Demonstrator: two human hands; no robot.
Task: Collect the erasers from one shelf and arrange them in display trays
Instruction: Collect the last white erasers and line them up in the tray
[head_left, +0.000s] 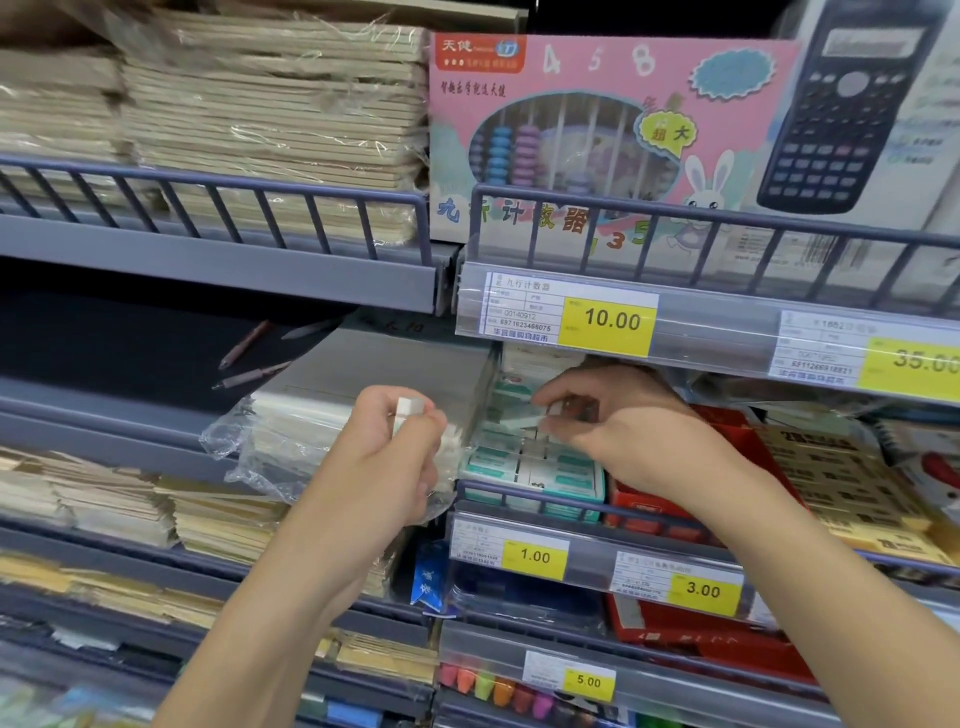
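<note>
The person's left hand (400, 441) is raised in front of the middle shelf, fingers curled round a small white eraser (409, 406) that sticks up out of the top of the fist, its long axis roughly upright. The right hand (597, 410) is further in and to the right, reaching under the price strip of the shelf above; its fingertips pinch another small pale eraser (558, 410) just above the tray of erasers (535, 470), a white and teal display box packed with green-banded blocks lying flat in rows. That tray sits behind the low rail of the shelf (571, 501), directly below and slightly near of the right hand, and to the right of the left hand.

The coming move seems to turn on this: the tray lies straight down from the right hand, so that hand is the nearer one and needs only a short drop to seat its eraser in a row. The blocks in the tray run left to right, so the pinched eraser would probably need turning to match. The left hand's eraser is a little apart to the left, beside a plastic-wrapped stack of paper (311, 431)
</note>
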